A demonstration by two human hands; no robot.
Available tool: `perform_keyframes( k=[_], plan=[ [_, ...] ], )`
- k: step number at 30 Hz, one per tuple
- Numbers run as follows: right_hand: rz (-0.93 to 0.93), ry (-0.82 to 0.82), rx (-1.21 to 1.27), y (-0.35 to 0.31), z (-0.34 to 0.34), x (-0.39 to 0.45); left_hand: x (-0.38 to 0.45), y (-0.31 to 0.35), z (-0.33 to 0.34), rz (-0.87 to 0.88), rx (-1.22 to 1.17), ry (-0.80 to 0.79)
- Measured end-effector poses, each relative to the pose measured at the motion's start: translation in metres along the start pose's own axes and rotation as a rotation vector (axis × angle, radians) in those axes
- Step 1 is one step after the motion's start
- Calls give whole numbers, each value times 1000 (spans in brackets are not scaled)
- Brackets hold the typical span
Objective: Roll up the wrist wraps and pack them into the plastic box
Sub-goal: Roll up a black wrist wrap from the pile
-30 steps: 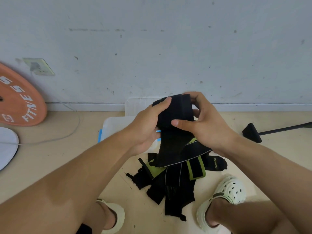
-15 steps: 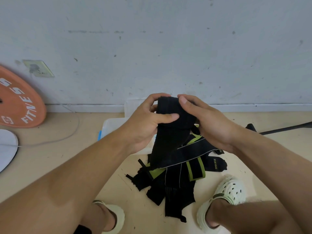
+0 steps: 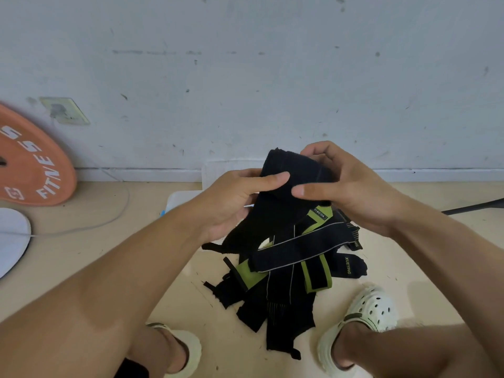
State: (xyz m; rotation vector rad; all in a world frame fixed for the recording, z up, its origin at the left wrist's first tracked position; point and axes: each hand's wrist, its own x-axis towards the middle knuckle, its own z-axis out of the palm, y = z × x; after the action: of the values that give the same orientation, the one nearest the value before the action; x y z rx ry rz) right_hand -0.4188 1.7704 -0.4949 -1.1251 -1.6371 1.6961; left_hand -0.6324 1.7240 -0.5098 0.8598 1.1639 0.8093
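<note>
A black wrist wrap (image 3: 289,170) is partly rolled at its top end and held up in front of me, its loose tail hanging down toward the floor. My left hand (image 3: 234,197) pinches the roll from the left with the thumb across its front. My right hand (image 3: 343,186) grips it from the right, fingers curled over the top. Below lies a pile of black and green wrist wraps (image 3: 286,279) on the floor. The clear plastic box (image 3: 180,200) stands behind my hands by the wall, mostly hidden.
An orange weight plate (image 3: 30,165) leans on the wall at far left, with a white disc (image 3: 11,241) and a thin cable (image 3: 109,214) near it. A black stand foot (image 3: 474,205) lies at right. My feet in white clogs (image 3: 368,320) flank the pile.
The roll at the wrap's top has been turned further and grown thicker. Both hands have re-gripped it, and the hanging tail has risen slightly.
</note>
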Motion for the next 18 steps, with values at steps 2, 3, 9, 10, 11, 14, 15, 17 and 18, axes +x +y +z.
perform_keyframes(
  k=[2,3,9,10,11,14,15,17,18],
  plan=[
    [-54,-129,-249,-6,-10,-4,0,3,-6,-2,91,-50],
    [-79,-187,-347,-7,-13,-7,-1,5,-9,-12,142,-79],
    [-231,-318,-894,1,7,-21,3,-4,-9,-78,324,-203],
    [-298,-313,-959,5,11,-22,4,-5,-8,-73,341,-202],
    [-353,-299,-997,8,13,-22,4,-5,-8,-70,356,-202],
    [-400,-233,-1042,11,18,-22,-1,-1,-6,-90,433,-200],
    [-392,-216,-1050,12,18,-22,-3,0,-4,-111,491,-189],
    [-381,-204,-1065,15,18,-22,-3,-3,0,-159,638,-134],
    [-376,-209,-1067,16,18,-21,-1,-5,2,-157,701,-100]
  ],
)
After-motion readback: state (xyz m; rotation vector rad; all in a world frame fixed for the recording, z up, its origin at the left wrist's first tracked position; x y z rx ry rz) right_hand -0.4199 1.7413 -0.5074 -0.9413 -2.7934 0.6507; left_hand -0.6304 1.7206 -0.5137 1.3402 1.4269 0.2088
